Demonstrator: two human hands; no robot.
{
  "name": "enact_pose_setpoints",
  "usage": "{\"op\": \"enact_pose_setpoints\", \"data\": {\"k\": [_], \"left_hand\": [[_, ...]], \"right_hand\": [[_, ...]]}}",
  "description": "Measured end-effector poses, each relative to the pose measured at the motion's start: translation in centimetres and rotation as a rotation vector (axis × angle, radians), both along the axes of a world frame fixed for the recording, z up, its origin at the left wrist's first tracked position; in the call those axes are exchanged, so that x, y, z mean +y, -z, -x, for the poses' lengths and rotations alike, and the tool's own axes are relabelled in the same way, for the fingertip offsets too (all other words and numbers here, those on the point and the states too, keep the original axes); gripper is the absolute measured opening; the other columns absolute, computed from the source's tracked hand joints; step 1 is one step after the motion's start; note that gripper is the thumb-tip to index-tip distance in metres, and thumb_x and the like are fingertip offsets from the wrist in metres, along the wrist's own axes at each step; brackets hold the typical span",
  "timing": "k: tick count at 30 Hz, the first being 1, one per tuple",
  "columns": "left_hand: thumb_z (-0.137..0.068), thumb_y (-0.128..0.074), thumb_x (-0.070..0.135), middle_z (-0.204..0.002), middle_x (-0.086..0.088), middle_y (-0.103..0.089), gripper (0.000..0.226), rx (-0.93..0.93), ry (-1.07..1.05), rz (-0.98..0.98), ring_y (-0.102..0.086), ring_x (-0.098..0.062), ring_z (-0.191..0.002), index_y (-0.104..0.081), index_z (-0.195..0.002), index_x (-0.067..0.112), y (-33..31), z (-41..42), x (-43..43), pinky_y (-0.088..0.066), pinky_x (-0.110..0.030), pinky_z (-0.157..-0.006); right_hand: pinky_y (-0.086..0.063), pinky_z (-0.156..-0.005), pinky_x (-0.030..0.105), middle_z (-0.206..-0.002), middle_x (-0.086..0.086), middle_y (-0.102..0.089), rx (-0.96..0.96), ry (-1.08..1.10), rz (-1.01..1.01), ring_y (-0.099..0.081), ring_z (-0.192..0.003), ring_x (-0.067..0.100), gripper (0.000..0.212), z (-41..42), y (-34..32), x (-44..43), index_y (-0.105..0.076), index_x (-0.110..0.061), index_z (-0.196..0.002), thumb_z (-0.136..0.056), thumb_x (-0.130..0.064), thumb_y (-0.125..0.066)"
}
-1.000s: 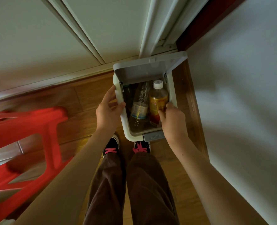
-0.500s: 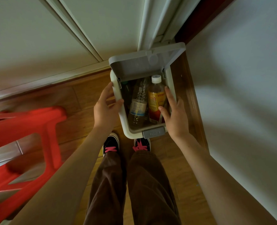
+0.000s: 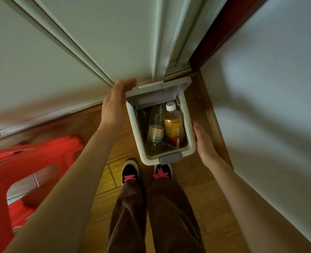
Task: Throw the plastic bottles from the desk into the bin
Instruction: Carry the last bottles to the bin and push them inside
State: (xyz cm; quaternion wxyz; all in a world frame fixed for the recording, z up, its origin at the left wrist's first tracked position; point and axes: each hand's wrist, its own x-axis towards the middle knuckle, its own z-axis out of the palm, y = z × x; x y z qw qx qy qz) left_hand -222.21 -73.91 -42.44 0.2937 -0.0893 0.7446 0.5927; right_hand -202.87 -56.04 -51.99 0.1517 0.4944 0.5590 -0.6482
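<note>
A small white bin (image 3: 192, 143) stands on the wooden floor in the corner, its grey lid (image 3: 158, 90) raised. Inside stand a clear bottle (image 3: 155, 130) with a pale label and a bottle with a yellow-and-red label (image 3: 174, 128) and white cap. My left hand (image 3: 115, 101) reaches to the lid's left corner, fingers apart, touching its edge. Beside the bin's right wall is my right hand (image 3: 203, 141), open and holding nothing.
A red plastic stool (image 3: 23, 170) stands at the left. White sliding door panels (image 3: 78, 42) rise behind the bin and a white wall (image 3: 269, 106) closes the right side. My two feet in black shoes (image 3: 130, 170) stand just before the bin.
My left hand has gone from the bin's left rim up to the lid's corner. My right hand has left the bottle and the bin's inside and now hangs outside the right wall.
</note>
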Motion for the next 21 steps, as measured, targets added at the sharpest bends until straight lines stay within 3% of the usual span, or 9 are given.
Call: {"op": "enact_pose_setpoints", "data": {"k": [2,4,7,9,11,13,15,18,21], "left_hand": [[-0.098,-0.035,0.042,-0.115,-0.004,-0.064,0.046,-0.038,0.049,0.001,-0.056,-0.017,-0.111,-0.071,-0.113,0.016,-0.4,0.1,0.7,-0.043,-0.024,-0.087],[-0.094,-0.042,0.038,-0.108,-0.002,-0.060,0.040,-0.047,0.104,0.006,-0.054,-0.004,-0.101,-0.071,-0.108,0.015,-0.3,-0.5,0.3,-0.041,-0.016,-0.075],[-0.094,-0.046,0.027,-0.105,0.008,-0.063,0.029,0.048,0.344,0.004,-0.053,0.012,-0.087,-0.069,-0.109,0.019,0.8,-2.5,-1.2,-0.040,-0.002,-0.070],[-0.094,-0.054,0.023,-0.114,0.021,-0.057,0.027,0.175,0.504,0.120,-0.050,0.017,-0.096,-0.065,-0.119,0.023,2.2,-4.3,-2.4,-0.038,-0.001,-0.077],[-0.089,-0.062,0.026,-0.127,0.017,-0.055,0.037,0.394,0.662,0.233,-0.048,0.009,-0.115,-0.061,-0.126,0.022,4.1,-6.0,-3.3,-0.040,-0.011,-0.095],[-0.087,-0.065,0.031,-0.138,0.006,-0.052,0.047,0.514,0.746,0.282,-0.046,-0.008,-0.129,-0.058,-0.131,0.017,5.7,-7.5,-3.7,-0.041,-0.027,-0.106],[-0.087,-0.062,0.036,-0.143,0.000,-0.049,0.053,0.575,0.764,0.313,-0.044,-0.016,-0.134,-0.055,-0.135,0.013,6.9,-8.6,-3.8,-0.038,-0.032,-0.110],[-0.087,-0.063,0.033,-0.144,-0.005,-0.048,0.055,0.645,0.768,0.342,-0.043,-0.021,-0.135,-0.053,-0.136,0.009,8.2,-9.6,-3.8,-0.039,-0.034,-0.110],[-0.086,-0.067,0.026,-0.145,-0.007,-0.047,0.057,0.680,0.814,0.387,-0.042,-0.023,-0.136,-0.051,-0.138,0.008,9.4,-10.2,-4.0,-0.043,-0.043,-0.107]], "right_hand": [[-0.054,-0.080,0.027,-0.113,0.002,-0.065,-0.003,-0.015,0.032,-0.065,-0.098,0.014,0.034,0.3,-0.5,0.2,-0.057,-0.031,-0.118,-0.104,-0.042,-0.028],[-0.049,-0.073,0.022,-0.108,-0.009,-0.062,0.004,-0.016,0.070,-0.062,-0.099,0.009,0.036,0.3,-0.9,0.4,-0.052,-0.032,-0.125,-0.105,-0.043,-0.024],[-0.045,-0.083,0.023,-0.124,-0.005,-0.054,0.018,-0.030,0.084,-0.051,-0.122,0.019,0.052,0.3,-1.0,0.7,-0.036,-0.022,-0.147,-0.104,-0.045,-0.018],[-0.037,-0.097,0.029,-0.136,0.000,-0.048,-0.004,-0.004,0.094,-0.043,-0.132,0.021,0.057,0.4,-1.3,0.8,-0.030,-0.019,-0.151,-0.104,-0.046,-0.014],[-0.030,-0.104,0.034,-0.147,0.001,-0.043,-0.007,-0.007,0.094,-0.038,-0.138,0.021,0.059,0.3,-1.1,0.9,-0.029,-0.020,-0.152,-0.103,-0.049,-0.013],[-0.034,-0.102,0.032,-0.135,-0.009,-0.048,0.003,-0.020,0.085,-0.046,-0.126,0.012,0.056,0.2,-1.0,0.9,-0.032,-0.022,-0.150,-0.103,-0.048,-0.014],[-0.042,-0.096,0.027,-0.124,-0.015,-0.053,0.021,-0.045,0.071,-0.054,-0.112,0.004,0.050,0.2,-1.0,0.7,-0.042,-0.028,-0.140,-0.102,-0.052,-0.020],[-0.042,-0.110,0.043,-0.142,-0.002,-0.053,0.058,-0.136,0.031,-0.052,-0.129,0.016,0.071,0.1,-1.0,0.4,-0.041,-0.025,-0.145,-0.088,-0.067,-0.044],[-0.041,-0.112,0.043,-0.146,0.000,-0.050,0.090,-0.209,-0.032,-0.049,-0.134,0.018,0.079,-0.2,-1.0,-0.1,-0.031,-0.024,-0.152,-0.085,-0.053,-0.063]]}}
